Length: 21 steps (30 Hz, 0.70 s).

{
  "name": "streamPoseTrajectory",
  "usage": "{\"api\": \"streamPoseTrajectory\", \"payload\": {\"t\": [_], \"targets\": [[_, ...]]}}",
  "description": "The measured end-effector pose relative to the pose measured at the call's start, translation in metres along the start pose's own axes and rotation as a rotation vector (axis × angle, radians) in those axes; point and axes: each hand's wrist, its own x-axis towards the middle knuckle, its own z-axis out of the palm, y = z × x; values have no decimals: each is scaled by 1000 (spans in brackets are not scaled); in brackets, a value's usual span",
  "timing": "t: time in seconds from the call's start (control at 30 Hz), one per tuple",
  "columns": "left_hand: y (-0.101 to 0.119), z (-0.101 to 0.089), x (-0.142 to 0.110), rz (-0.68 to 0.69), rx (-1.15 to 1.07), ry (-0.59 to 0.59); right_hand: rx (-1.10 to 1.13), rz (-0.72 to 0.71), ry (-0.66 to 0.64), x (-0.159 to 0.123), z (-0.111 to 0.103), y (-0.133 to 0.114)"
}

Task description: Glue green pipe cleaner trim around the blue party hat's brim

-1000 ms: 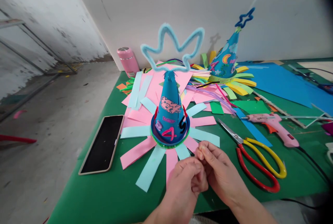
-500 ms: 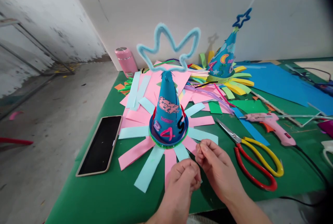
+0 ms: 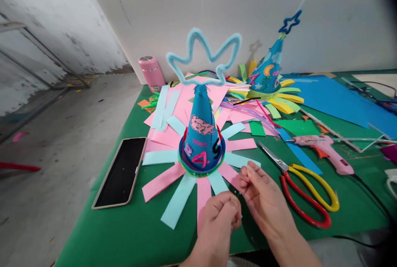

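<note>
A blue paper cone hat [image 3: 202,130] with a pink cloud, numerals and a green-edged brim stands upright on the table. Pink and light blue paper strips [image 3: 178,202] fan out around its base, and a light blue fuzzy pipe-cleaner star shape [image 3: 197,34] tops it. In front of the hat, my left hand [image 3: 221,217] is closed, thumb against curled fingers, over the ends of the front strips. My right hand [image 3: 259,190] pinches thumb and fingertips together beside the right front strips. What either hand holds, if anything, is too small or hidden to make out.
Scissors [image 3: 283,165] with red and yellow handles and a pink glue gun [image 3: 328,149] lie to the right. A phone [image 3: 120,174] is at left, a pink bottle [image 3: 151,74] behind. A second decorated cone hat [image 3: 268,70] stands back right, near blue sheets [image 3: 335,97].
My right hand has moved slightly right, widening the gap between my hands. My left hand stays closed in nearly the same place. The hat has not moved on the table.
</note>
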Motion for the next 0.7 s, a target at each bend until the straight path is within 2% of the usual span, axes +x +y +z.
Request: {"api": "streamPoseTrajectory", "payload": {"t": [0.2, 0.3, 0.37, 0.47, 0.53, 0.7], "targets": [[-3, 2, -2, 6, -28, -3, 11, -60, 54, 6, -1, -4], [-4, -3, -6, -2, -38, 8, 17, -143, 102, 18, -8, -20], [-5, -8, -9, -13, -56, 13, 27, -247, 142, 25, -13, -37], [0, -13, -10, -32, -91, 22, -35, -300, 113, 29, -14, -52], [7, -13, -9, -53, -122, 7, -118, -263, 65, 26, -11, -51], [18, -4, -5, -119, -203, -41, -316, -157, -34, 15, -7, -26]]}}
